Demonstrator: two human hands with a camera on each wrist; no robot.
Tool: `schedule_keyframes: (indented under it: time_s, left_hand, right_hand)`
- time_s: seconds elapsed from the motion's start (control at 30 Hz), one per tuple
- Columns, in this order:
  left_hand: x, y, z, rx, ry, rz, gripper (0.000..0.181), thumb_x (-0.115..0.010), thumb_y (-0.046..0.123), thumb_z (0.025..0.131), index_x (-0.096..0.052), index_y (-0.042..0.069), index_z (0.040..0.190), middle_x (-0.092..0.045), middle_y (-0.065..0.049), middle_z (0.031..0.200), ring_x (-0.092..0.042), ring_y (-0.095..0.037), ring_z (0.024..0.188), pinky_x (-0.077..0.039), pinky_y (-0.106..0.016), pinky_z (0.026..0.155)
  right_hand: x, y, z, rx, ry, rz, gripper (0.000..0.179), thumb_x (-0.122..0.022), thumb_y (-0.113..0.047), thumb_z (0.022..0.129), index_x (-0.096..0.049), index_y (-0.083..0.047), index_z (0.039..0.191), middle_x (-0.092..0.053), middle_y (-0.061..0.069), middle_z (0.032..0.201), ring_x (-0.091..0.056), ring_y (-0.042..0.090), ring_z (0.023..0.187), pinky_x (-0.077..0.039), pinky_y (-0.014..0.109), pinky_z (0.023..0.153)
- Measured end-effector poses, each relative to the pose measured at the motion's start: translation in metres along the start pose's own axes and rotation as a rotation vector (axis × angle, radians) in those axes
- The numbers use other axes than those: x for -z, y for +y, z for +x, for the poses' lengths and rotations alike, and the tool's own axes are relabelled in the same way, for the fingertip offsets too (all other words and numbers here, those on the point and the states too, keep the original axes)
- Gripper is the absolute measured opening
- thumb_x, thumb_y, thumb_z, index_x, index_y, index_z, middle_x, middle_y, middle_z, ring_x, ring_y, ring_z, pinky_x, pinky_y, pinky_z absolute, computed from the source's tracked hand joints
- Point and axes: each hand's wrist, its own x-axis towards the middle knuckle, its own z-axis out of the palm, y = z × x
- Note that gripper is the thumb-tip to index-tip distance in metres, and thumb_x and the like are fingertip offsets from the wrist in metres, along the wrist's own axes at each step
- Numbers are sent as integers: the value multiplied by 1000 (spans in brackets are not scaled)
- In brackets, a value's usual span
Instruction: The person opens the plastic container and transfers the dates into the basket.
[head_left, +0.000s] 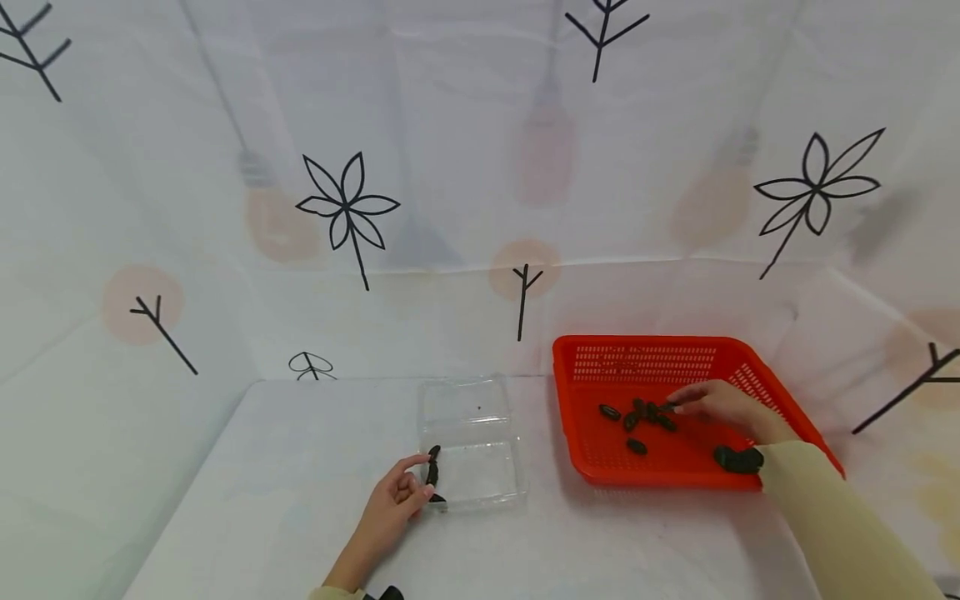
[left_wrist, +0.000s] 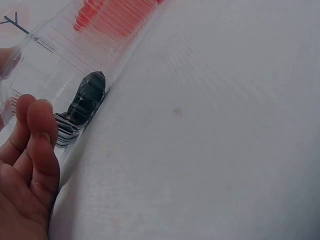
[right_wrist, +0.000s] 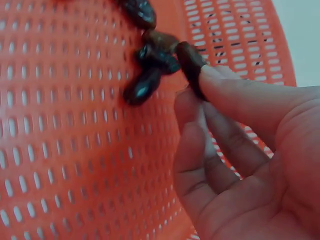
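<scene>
In the head view my left hand point(head_left: 392, 504) holds the left edge of an open clear plastic box point(head_left: 480, 502), its hinged lid point(head_left: 463, 402) lying back. Along that edge, inside the box, several dark dates point(head_left: 432, 473) sit in a row; one date point(left_wrist: 89, 97) shows through the plastic wall in the left wrist view. Over the red basket, my right hand point(head_left: 723, 404) pinches a single date point(right_wrist: 191, 67) between thumb and fingertips. Beneath and beside it, more dates point(right_wrist: 142, 86) lie in a loose cluster on the basket floor.
The red perforated basket point(head_left: 675, 479) stands at the right of the white table point(head_left: 300, 475), apart from the plastic box. Two dates, one on the left point(head_left: 609, 412) and one nearer the front point(head_left: 637, 447), lie off the cluster. A patterned cloth point(head_left: 450, 208) hangs behind.
</scene>
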Motion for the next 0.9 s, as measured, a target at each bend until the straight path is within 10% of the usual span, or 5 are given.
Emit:
schedule_keyframes:
  time_s: [0.9]
  left_hand:
    - [0, -7, 1, -15, 0, 7, 47, -73, 17, 92, -56, 9, 135, -53, -3, 72, -49, -11, 56, -41, -22, 54]
  right_hand:
    - [6, 1, -3, 37, 1, -32, 35, -62, -6, 97, -60, 10, 128, -64, 24, 121, -61, 35, 107, -51, 49, 90]
